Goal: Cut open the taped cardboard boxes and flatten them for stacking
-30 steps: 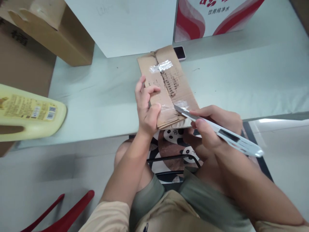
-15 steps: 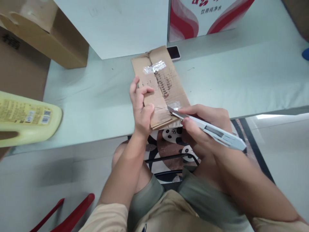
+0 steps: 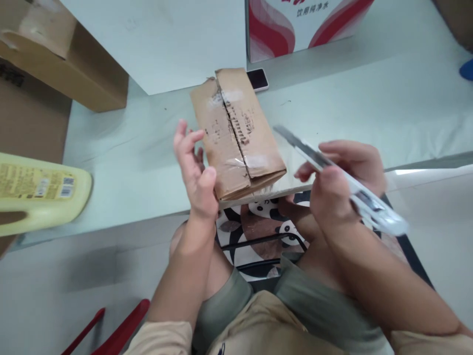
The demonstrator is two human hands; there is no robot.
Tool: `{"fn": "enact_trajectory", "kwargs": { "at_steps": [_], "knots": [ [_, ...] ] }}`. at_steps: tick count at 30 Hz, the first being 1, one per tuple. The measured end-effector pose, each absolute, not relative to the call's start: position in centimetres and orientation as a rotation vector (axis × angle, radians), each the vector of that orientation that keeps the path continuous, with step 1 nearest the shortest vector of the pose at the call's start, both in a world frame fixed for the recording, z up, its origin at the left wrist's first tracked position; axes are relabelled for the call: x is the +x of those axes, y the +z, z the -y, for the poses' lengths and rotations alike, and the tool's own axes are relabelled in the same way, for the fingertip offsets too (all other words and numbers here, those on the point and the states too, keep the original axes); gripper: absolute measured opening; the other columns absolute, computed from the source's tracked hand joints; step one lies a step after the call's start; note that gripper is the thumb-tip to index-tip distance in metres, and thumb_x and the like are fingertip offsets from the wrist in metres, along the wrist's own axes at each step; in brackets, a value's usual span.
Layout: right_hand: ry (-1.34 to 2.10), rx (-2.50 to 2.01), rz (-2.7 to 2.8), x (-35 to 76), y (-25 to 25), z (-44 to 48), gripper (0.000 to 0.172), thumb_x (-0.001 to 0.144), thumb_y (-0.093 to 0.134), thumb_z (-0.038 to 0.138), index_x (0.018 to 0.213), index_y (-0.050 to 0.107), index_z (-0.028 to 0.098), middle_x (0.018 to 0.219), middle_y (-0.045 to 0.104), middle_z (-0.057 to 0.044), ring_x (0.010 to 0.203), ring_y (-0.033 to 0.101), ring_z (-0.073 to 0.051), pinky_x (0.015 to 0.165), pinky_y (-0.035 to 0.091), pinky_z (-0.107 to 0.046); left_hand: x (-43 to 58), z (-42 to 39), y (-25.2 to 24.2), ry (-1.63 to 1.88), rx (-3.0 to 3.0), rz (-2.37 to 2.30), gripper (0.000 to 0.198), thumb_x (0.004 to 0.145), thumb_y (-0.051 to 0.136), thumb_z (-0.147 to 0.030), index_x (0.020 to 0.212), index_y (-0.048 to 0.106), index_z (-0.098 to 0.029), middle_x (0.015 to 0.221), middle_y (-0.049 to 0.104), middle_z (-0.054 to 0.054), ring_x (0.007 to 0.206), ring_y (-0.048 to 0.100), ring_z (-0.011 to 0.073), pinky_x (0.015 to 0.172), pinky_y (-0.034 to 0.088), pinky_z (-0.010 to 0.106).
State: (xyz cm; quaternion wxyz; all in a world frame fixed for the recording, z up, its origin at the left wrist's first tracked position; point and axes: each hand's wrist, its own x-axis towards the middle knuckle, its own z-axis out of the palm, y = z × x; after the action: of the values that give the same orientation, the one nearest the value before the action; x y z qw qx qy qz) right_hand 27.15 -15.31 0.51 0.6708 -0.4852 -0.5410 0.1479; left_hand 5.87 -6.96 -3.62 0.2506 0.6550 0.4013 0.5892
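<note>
A small brown cardboard box (image 3: 258,133) lies at the table's front edge. Its top flaps meet at a dark, parted seam, with clear tape pieces and printed marks on them. Beside its left side is my left hand (image 3: 195,172), fingers spread; whether the thumb touches the cardboard I cannot tell. My right hand (image 3: 340,182) grips a white utility knife (image 3: 373,204), blade out and pointing up-left, held apart from the box on its right. The knife is somewhat blurred.
A phone (image 3: 258,80) lies behind the box, near a large white box (image 3: 166,44) and a red-and-white carton (image 3: 306,24). Brown cartons (image 3: 99,74) and a yellow jug (image 3: 70,192) stand left. Below are a patterned stool (image 3: 258,227) and red chair parts (image 3: 125,330).
The knife has come off the cardboard and moved right and up. My left hand has loosened from the box and shifted left. The seam between the flaps now shows parted along its length.
</note>
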Motion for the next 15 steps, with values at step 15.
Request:
{"fn": "enact_trajectory", "kwargs": {
  "at_steps": [15],
  "knots": [
    [0.405,-1.011,1.542,26.2,-1.0,13.4,0.023,0.104,0.06,0.033,0.126,0.068,0.029,0.125,0.078,-0.006,0.124,0.073,-0.024,0.108,0.06,-0.044,6.1,8.3,-3.5,1.747,1.948,-0.966,0.064,0.093,0.058,-0.067,0.15,0.05,-0.04,0.156,0.051,0.004,0.148,0.051,0.0326,0.127,0.04,0.055]
  ]
}}
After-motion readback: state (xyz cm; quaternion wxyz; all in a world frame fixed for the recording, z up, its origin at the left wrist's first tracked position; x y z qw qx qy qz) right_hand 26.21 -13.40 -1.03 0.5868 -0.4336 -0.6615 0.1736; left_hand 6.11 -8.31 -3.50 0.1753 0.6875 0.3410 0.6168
